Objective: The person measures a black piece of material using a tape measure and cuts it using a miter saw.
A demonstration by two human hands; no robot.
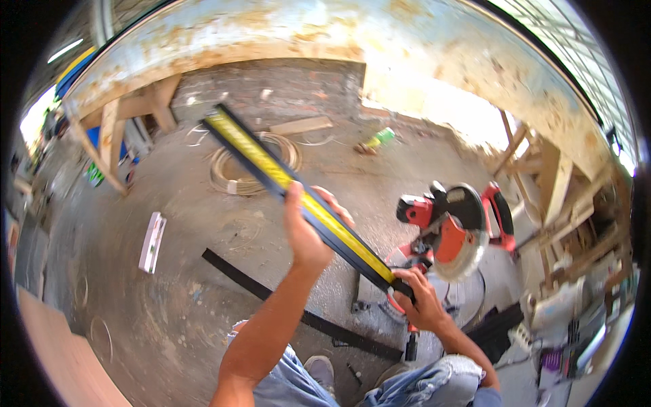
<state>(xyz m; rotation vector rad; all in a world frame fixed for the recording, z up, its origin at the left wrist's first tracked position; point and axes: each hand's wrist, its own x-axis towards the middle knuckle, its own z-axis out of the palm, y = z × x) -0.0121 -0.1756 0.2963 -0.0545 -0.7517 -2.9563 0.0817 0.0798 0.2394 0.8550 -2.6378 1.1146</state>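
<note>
A long straight black bar with a yellow face (342, 230) slants across the middle, its far end up and to the left. My left hand (308, 230) is wrapped round it near its middle, thumb along one edge and fingers showing past the other. At the near end, the fingers of my right hand (422, 300) close on the bar's tip. Just beyond my right hand stands a red and black miter saw (451, 237) with its round blade guard raised. Beneath my left forearm, a flat black strip (237, 275) lies on the floor.
A coil of pale tubing (220, 169), a wooden offcut (302, 125) and a green bottle (380, 138) lie farther off. At left is a pale narrow box-like piece (152, 243). A large weathered panel on wooden legs (271, 34) spans the far side. A power strip (521, 337) sits at right.
</note>
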